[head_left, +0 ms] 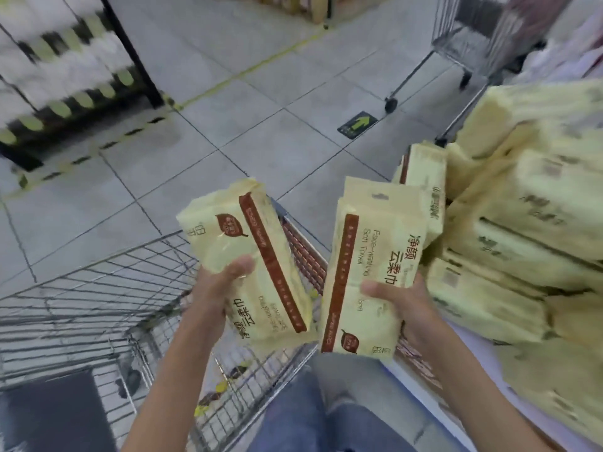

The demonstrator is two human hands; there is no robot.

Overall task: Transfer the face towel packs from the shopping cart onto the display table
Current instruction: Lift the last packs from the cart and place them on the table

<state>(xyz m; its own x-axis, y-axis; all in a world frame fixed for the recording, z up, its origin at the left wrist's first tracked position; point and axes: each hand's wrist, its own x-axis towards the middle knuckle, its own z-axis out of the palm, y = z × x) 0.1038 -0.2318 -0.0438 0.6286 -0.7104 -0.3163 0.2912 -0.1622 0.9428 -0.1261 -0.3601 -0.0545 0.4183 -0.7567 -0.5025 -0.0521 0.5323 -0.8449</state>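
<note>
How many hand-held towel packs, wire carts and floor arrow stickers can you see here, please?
Hand-held towel packs: 2, the left pack in the left hand and the right pack in the right hand
Wire carts: 2, the near cart and the far cart
Floor arrow sticker: 1
Total: 5
The stacked pile is too blurred to count.

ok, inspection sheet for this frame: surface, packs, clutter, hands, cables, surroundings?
Surface: pale display table at right, mostly covered.
Job's things: cream, brown-striped face towel packs piled on the table; left pack and right pack held above the silver wire shopping cart.
Clutter: dark flat panel by the cart's near end, blurred.
Grippers: left hand grips left pack; right hand grips right pack, possibly two.
Cables: nothing seen.
Surroundings: grey tiled floor, green arrow floor sticker, second wire cart, hazard-striped shelving.
</note>
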